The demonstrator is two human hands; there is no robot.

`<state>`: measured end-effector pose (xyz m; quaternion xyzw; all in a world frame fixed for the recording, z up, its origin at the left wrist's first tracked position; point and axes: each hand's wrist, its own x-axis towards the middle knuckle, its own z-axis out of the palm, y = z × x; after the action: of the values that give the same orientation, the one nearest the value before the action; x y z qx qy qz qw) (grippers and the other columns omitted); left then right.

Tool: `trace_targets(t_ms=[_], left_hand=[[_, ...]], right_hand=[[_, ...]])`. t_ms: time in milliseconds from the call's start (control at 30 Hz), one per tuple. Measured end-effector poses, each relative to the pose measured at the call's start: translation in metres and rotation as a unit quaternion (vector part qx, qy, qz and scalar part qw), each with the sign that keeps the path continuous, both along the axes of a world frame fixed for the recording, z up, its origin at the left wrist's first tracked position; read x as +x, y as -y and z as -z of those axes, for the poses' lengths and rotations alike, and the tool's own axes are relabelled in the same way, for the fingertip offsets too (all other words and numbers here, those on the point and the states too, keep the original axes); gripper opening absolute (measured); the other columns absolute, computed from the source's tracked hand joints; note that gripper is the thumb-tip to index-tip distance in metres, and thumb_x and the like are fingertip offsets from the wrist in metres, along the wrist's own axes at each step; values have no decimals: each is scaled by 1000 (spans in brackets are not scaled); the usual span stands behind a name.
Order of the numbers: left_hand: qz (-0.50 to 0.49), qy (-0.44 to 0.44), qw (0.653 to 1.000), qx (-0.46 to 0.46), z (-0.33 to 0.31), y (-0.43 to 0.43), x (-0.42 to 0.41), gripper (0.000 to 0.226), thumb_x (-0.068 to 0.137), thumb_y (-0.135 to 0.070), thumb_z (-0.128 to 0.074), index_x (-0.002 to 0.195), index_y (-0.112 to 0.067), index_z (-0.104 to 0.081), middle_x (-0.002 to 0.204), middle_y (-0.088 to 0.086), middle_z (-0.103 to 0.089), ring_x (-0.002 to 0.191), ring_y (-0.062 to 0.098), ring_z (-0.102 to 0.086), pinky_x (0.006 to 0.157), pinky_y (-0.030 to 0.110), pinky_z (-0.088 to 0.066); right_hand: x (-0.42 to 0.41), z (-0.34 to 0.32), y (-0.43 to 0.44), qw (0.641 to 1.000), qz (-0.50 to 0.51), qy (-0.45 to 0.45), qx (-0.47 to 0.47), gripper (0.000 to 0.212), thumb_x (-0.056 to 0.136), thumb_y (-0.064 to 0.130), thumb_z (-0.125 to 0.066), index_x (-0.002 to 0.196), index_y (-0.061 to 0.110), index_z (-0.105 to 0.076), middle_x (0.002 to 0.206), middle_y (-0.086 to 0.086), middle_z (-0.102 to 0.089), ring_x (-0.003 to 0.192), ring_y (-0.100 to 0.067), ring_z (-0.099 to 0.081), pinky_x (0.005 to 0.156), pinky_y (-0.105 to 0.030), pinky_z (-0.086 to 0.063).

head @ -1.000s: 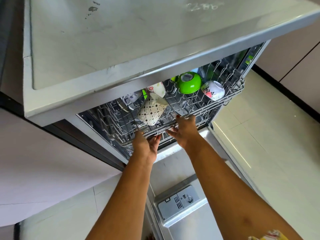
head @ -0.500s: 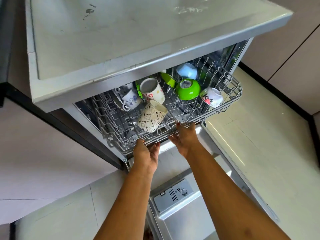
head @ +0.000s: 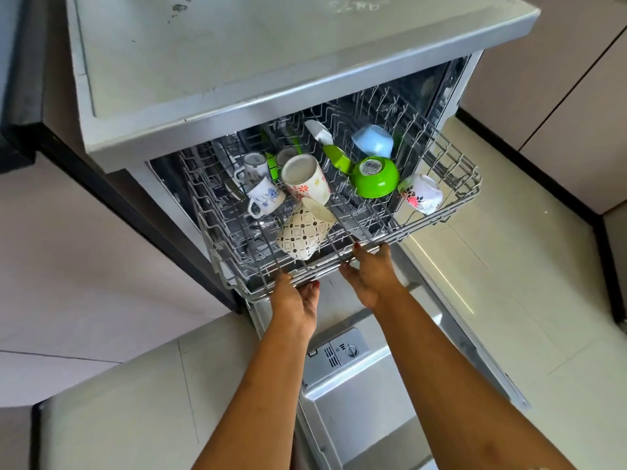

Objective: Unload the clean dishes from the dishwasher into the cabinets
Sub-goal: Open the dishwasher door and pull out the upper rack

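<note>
Both hands (head: 334,286) grip the upper rack (head: 441,212) front rail, arms outstretched

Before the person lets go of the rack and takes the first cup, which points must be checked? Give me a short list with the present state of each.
1. Upper rack pulled out far enough to reach the dishes: ok.
2. Left hand and right hand both on the rack's front edge, neither free: not ok.
3. Patterned mug lying tilted near the front, within reach: ok.
4. Green bowl upside down, so no water pooled inside: ok.
5. Rack fully at its stop: cannot tell.
6. Dishwasher door down and open: ok.
</note>
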<state>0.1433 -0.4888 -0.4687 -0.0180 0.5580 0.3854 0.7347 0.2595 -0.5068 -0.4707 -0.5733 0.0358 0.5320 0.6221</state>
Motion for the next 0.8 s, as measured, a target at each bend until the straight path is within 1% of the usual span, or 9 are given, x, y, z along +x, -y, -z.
trace_targets(t_ms=[100, 167, 267, 333, 400, 467, 567, 667, 800], left_hand=[[-6, 3, 1000, -4, 0, 15, 0, 30, 99, -29, -43, 117, -6, -49, 80, 11, -57, 68, 18, -58, 62, 24, -56], [-9, 8, 1000, -6, -1, 26, 0, 24, 99, -27, -43, 111, -7, -48, 79, 11, -55, 68, 19, -57, 57, 23, -56], [-10, 19, 1000, -11, -3, 41, 2, 20, 98, -23, -44, 103, -4, -49, 75, 11, -57, 65, 19, -57, 52, 23, -56], [-4, 26, 1000, -12, -4, 51, 6, 18, 97, -19, -44, 100, -3, -51, 73, 10, -58, 63, 18, -58, 56, 24, -56], [-3, 26, 1000, -11, -4, 57, 12, 20, 97, -20, -44, 104, -3, -51, 75, 10, -57, 64, 18, -58, 62, 25, -55], [-8, 23, 1000, -9, -3, 59, 16, 20, 97, -20, -45, 105, -3, -51, 75, 10, -57, 65, 17, -57, 65, 25, -54], [-7, 19, 1000, 1, 0, 59, 16, 19, 96, -19, -47, 106, -4, -52, 75, 9, -58, 66, 16, -58, 61, 24, -55], [-8, 18, 1000, 2, 4, 57, 15, 24, 98, -25, -46, 110, -5, -51, 75, 9, -57, 65, 16, -58, 54, 23, -57], [-12, 1, 1000, -1, 11, 57, 18, 35, 98, -31, -43, 121, -5, -50, 79, 10, -58, 68, 17, -59, 60, 23, -54]], right_hand=[[2, 1, 13, 1000, 0, 5, -4, 70, 96, 4, -48, 148, 30, -10, 137, -12, -37, 88, -22, -53, 85, -34, -50], [4, 3, 24, 1000, 3, -1, -3, 68, 96, 3, -48, 148, 29, -13, 132, -15, -39, 94, -26, -52, 85, -36, -52], [6, 5, 39, 1000, 10, -6, -1, 64, 96, 2, -48, 146, 28, -17, 126, -17, -42, 91, -25, -53, 69, -33, -54], [11, 5, 47, 1000, 12, -6, 0, 63, 96, 3, -48, 145, 28, -19, 127, -16, -41, 95, -27, -53, 65, -32, -53], [17, 4, 51, 1000, 7, -4, -2, 61, 95, 4, -49, 145, 26, -20, 130, -15, -39, 106, -31, -50, 69, -34, -54], [20, 2, 53, 1000, 0, -5, -8, 60, 95, 4, -50, 143, 26, -22, 133, -18, -40, 108, -32, -50, 77, -36, -55], [20, 2, 55, 1000, -10, -9, -10, 61, 95, 5, -51, 143, 26, -22, 136, -22, -43, 100, -30, -53, 78, -37, -53], [25, 3, 55, 999, -34, 5, -21, 65, 94, 7, -54, 144, 27, -19, 134, -21, -46, 101, -32, -55, 84, -39, -49], [50, 3, 52, 996, -51, 44, -51, 64, 90, 14, -62, 141, 20, -25, 135, -17, -46, 116, -36, -50, 95, -47, -46]])
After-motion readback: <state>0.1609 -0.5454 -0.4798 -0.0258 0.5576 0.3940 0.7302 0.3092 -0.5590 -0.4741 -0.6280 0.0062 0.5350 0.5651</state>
